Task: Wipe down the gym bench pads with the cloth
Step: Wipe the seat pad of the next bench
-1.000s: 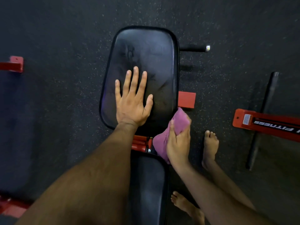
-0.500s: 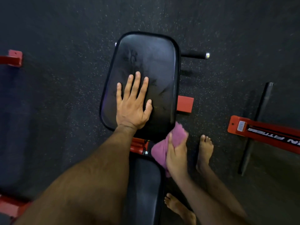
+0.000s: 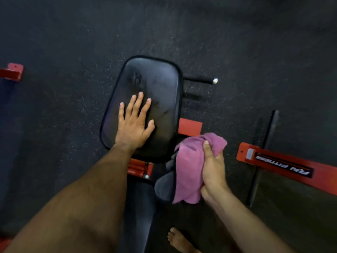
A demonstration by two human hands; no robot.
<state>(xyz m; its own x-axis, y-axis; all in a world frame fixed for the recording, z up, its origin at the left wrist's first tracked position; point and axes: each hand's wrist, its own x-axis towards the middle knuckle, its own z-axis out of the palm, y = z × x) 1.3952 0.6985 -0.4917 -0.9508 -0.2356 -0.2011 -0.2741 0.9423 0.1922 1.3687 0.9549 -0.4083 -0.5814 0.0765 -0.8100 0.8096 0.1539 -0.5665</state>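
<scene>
The black seat pad point(image 3: 160, 84) of the gym bench lies in the middle of the view, smudged on top. My left hand point(image 3: 134, 125) rests flat on its near half with the fingers spread. My right hand point(image 3: 212, 167) grips a pink cloth point(image 3: 189, 172) beside the pad's near right corner, off the pad's edge, and the cloth hangs down from the hand. The longer back pad point(image 3: 138, 212) runs toward me below the red hinge point(image 3: 138, 168), partly hidden by my left arm.
Dark speckled rubber floor point(image 3: 237, 42) surrounds the bench. A red frame bar point(image 3: 284, 165) with white lettering lies at the right, a black bar point(image 3: 262, 154) beside it. A red bracket point(image 3: 12, 72) sits far left. A bare foot point(image 3: 179, 240) stands near the bottom.
My right hand has pulled the cloth away from the pad's near right corner to the right, and the cloth now hangs looser. My left hand stays flat on the pad.
</scene>
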